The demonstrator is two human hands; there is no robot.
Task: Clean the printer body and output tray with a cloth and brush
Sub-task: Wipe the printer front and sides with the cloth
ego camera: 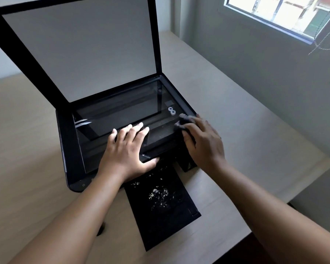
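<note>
Daylight from an overexposed window [282, 14] at upper right dimly lights the room; wide-angle distortion bends edges, and glare streaks the glass [122, 111].

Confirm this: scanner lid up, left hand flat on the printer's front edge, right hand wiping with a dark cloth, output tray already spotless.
Not spotless. The head view shows pale crumbs scattered on the output tray. The rest holds: scanner lid up, left hand flat, right hand on the dark cloth.

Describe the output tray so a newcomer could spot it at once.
Find the black printer with its lid raised on the table. The tray is the flat black panel sticking out from its front toward the viewer. Unlike other surfaces, it carries pale crumbs.
</note>
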